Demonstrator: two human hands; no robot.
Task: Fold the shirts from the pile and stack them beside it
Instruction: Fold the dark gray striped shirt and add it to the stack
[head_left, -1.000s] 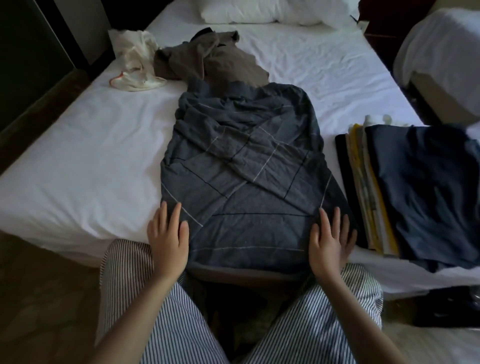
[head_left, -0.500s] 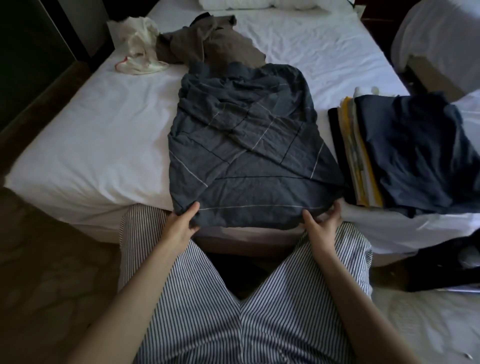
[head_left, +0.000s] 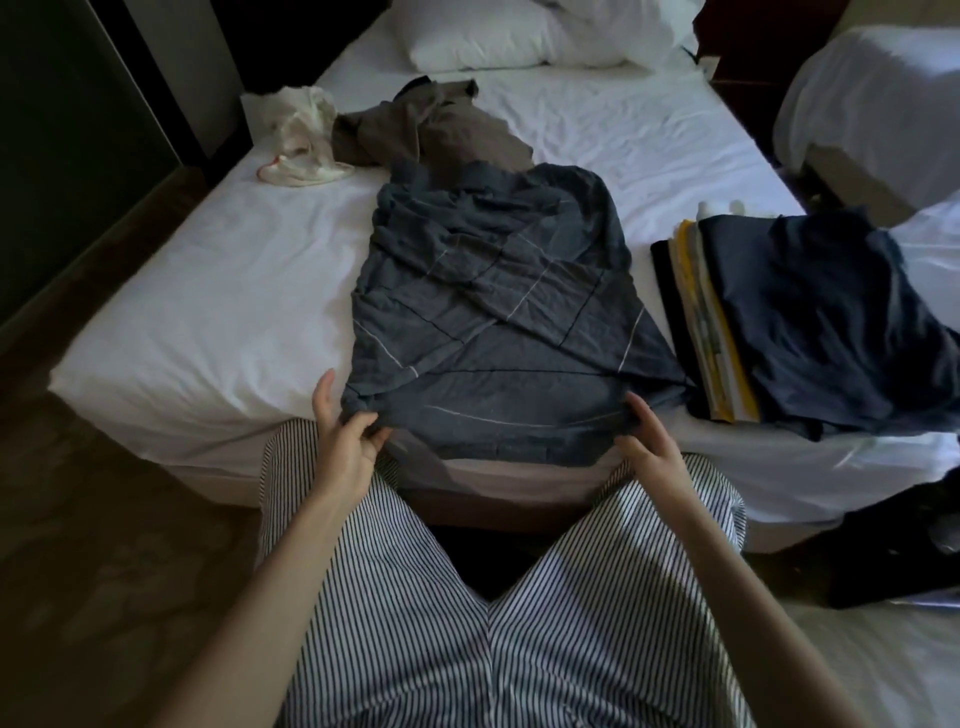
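Note:
A dark grey shirt with thin pale lines (head_left: 498, 312) lies lengthwise on the white bed (head_left: 218, 291), its sides folded inward. My left hand (head_left: 345, 434) pinches its near left corner and my right hand (head_left: 647, 447) grips its near right corner at the bed's edge; the hem hangs slightly lifted between them. A brown shirt (head_left: 441, 135) and a cream garment (head_left: 301, 140) lie crumpled beyond it. To the right sits a stack of folded shirts (head_left: 810, 322) with a navy one on top.
Two white pillows (head_left: 519, 31) lie at the head of the bed. A second bed with white covers (head_left: 878, 104) stands at the far right. A dark bag (head_left: 883, 561) rests on the floor at right. My striped trousers fill the foreground.
My hands went from lying flat on the shirt's near end to gripping its two near corners, and the hem has lifted slightly off the bed edge.

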